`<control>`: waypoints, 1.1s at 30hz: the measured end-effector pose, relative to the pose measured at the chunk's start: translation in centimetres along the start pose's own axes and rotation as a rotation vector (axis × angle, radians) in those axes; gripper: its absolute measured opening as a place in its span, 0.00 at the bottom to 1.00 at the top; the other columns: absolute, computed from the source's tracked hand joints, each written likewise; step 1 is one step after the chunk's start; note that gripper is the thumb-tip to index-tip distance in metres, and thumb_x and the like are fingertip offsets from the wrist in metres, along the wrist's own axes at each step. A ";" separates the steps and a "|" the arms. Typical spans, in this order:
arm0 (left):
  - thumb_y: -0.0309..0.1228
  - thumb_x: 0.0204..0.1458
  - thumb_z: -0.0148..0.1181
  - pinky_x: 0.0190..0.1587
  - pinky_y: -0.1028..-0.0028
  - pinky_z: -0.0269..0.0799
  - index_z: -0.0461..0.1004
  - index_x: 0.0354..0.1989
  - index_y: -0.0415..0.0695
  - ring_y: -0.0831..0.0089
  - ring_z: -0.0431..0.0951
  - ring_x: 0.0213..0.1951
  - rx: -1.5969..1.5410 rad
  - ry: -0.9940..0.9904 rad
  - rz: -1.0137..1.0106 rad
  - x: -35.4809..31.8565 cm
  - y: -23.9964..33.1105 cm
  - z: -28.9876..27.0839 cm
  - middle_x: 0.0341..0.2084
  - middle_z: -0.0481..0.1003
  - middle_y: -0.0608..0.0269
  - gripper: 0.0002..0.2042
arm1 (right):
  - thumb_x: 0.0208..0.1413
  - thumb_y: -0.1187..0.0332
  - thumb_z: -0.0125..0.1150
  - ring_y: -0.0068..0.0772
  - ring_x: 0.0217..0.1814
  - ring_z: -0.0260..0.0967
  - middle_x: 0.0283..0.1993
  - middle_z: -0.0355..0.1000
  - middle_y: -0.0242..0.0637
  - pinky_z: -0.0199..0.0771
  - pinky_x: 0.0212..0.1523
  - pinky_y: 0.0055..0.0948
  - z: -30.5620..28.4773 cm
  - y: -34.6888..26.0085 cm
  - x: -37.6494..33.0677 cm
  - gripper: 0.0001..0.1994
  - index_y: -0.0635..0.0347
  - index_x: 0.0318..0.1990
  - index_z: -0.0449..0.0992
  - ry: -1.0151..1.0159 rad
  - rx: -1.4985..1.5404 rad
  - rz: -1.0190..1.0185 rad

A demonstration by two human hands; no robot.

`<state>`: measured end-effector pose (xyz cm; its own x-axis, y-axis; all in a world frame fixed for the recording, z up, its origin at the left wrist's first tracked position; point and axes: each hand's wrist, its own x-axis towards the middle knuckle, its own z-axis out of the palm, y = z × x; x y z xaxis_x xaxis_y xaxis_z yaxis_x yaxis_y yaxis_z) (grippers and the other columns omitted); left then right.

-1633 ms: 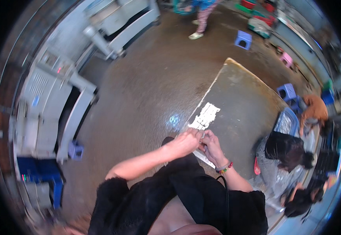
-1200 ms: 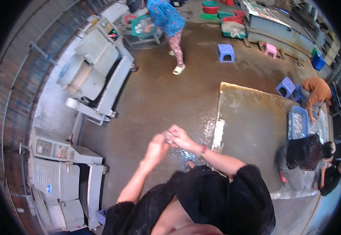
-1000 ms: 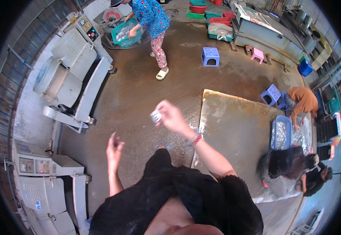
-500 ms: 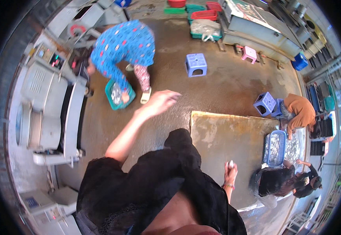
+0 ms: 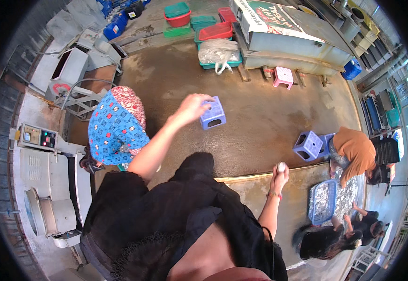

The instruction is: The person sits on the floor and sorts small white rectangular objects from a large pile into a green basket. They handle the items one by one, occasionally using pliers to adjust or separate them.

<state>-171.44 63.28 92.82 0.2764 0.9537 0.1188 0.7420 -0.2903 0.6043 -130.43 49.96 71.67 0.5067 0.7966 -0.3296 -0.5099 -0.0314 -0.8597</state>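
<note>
Here the left arm is stretched forward and up from the black garment, bare to the shoulder, with the left hand loosely spread, fingers slightly curled and nothing gripped in it. Just beyond its fingertips a small lilac plastic stool with a perforated top is seen on the wet brown concrete floor; whether the fingers touch it cannot be told. To the left of that forearm a bent-over person in a blue patterned garment is seen.

The right arm is bent at the elbow and raised, a thin bracelet worn at the wrist. The right hand is closed round a small pale rounded object, which is pinched at the fingertips and held over the edge of a grey slab-like work surface. To the right of this hand a blue plastic crate of small silvery pieces is set, and a crouching person in an orange top is beside it.
</note>
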 end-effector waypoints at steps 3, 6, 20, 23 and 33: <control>0.30 0.51 0.54 0.48 0.69 0.69 0.75 0.43 0.42 0.64 0.76 0.43 -0.055 -0.014 -0.163 7.4 -3.5 -0.1 0.38 0.77 0.56 0.12 | 0.52 0.83 0.45 0.28 0.36 0.68 0.37 0.69 0.34 0.75 0.38 0.27 9.0 -4.5 10.8 0.12 0.58 0.41 0.69 -0.081 0.097 -0.099; 0.30 0.51 0.55 0.47 0.70 0.69 0.74 0.44 0.40 0.68 0.76 0.43 -0.173 -0.098 -0.253 17.2 -4.7 1.0 0.38 0.77 0.56 0.13 | 0.50 0.84 0.48 0.29 0.37 0.69 0.37 0.68 0.36 0.75 0.41 0.30 16.9 -9.7 19.0 0.12 0.60 0.41 0.67 -0.345 0.101 -0.244; 0.43 0.40 0.65 0.45 0.64 0.70 0.65 0.53 0.40 0.55 0.74 0.43 -0.248 -0.210 0.493 58.7 13.6 15.8 0.45 0.70 0.46 0.31 | 0.50 0.84 0.53 0.20 0.38 0.70 0.35 0.73 0.33 0.69 0.42 0.19 34.5 -21.4 45.7 0.06 0.66 0.35 0.71 -0.370 -0.251 -0.363; 0.40 0.41 0.65 0.42 0.66 0.71 0.70 0.46 0.37 0.56 0.76 0.39 -0.260 -0.309 0.382 64.7 11.9 19.1 0.38 0.74 0.46 0.25 | 0.48 0.84 0.54 0.19 0.34 0.71 0.30 0.74 0.32 0.69 0.38 0.18 36.5 -22.1 51.5 0.06 0.66 0.34 0.72 -0.348 -0.562 -0.398; 0.39 0.38 0.70 0.27 0.70 0.69 0.68 0.23 0.39 0.66 0.76 0.23 -0.446 -0.273 -0.090 78.6 4.0 26.3 0.19 0.73 0.56 0.18 | 0.48 0.85 0.52 0.24 0.28 0.71 0.30 0.74 0.38 0.75 0.28 0.24 41.8 -18.4 68.6 0.05 0.68 0.31 0.72 -0.502 -0.514 0.212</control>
<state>-130.69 134.97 83.82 0.4170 0.9006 -0.1224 0.4547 -0.0901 0.8861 -115.32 130.41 81.20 -0.0070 0.9177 -0.3971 -0.1096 -0.3954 -0.9119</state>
